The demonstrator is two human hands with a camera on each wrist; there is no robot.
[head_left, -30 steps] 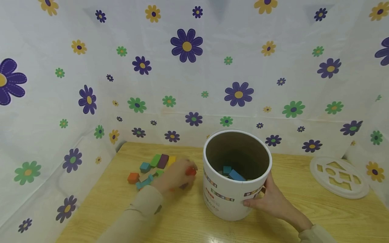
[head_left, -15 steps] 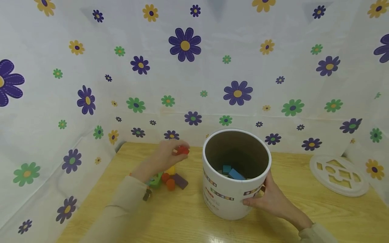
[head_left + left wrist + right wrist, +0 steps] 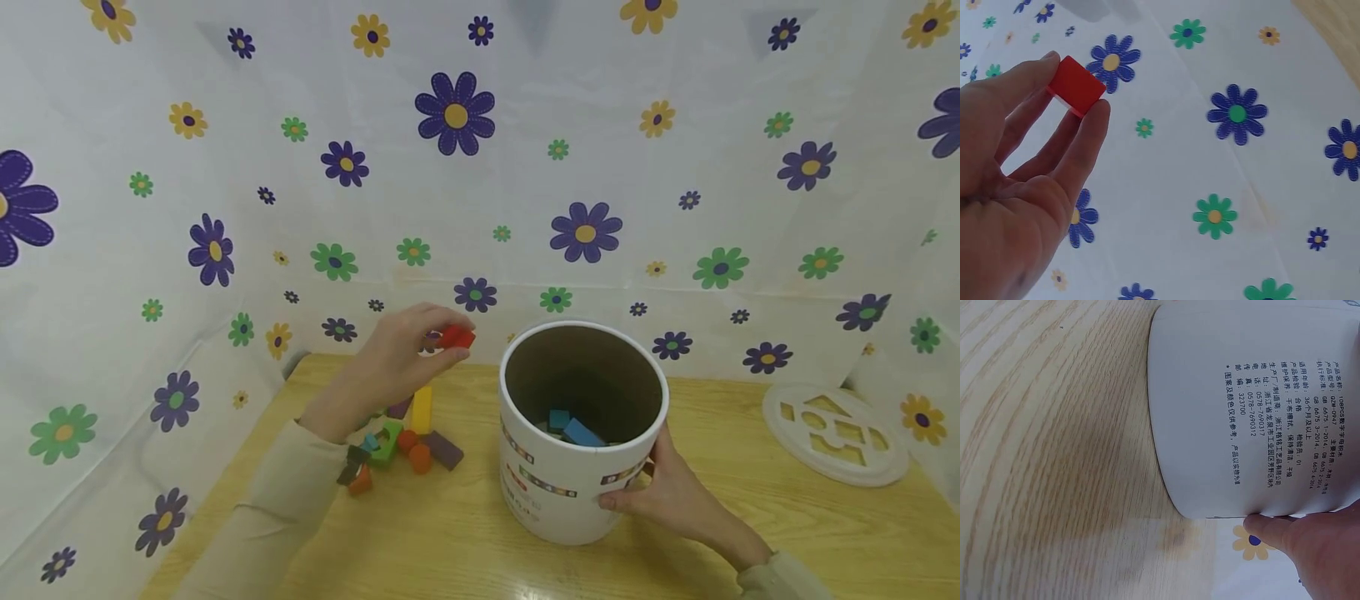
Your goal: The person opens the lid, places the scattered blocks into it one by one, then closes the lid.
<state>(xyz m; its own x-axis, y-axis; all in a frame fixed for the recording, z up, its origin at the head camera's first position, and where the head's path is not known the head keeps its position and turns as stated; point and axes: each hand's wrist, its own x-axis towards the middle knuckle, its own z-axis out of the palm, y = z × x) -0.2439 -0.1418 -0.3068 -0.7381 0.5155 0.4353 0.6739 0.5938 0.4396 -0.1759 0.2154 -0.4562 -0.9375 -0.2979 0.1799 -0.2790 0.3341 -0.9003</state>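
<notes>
Between thumb and fingertips my left hand (image 3: pixel 393 354) pinches a red block (image 3: pixel 456 337), raised above the table to the left of the bucket. In the left wrist view the red block (image 3: pixel 1077 86) shows a flat square face. A round white bucket (image 3: pixel 577 492) stands upright on the table, with a few blue blocks (image 3: pixel 581 432) visible inside. My right hand (image 3: pixel 675 492) holds the bucket's right side, thumb toward me and fingers partly hidden behind it. Printed text covers the bucket wall (image 3: pixel 1247 412) in the right wrist view.
Under the left forearm lie several loose blocks, including a yellow block (image 3: pixel 422 410), a purple block (image 3: pixel 444 451) and a green block (image 3: pixel 386 443). The white lid with cut-out shapes (image 3: pixel 797 462) lies at the right. A flowered cloth (image 3: pixel 480 192) hangs behind the table.
My left hand has lifted the red block from beside the pile, moving up and slightly left. Blocks near the pile shifted, with purple and orange ones now showing. The right hand and bucket stay put.
</notes>
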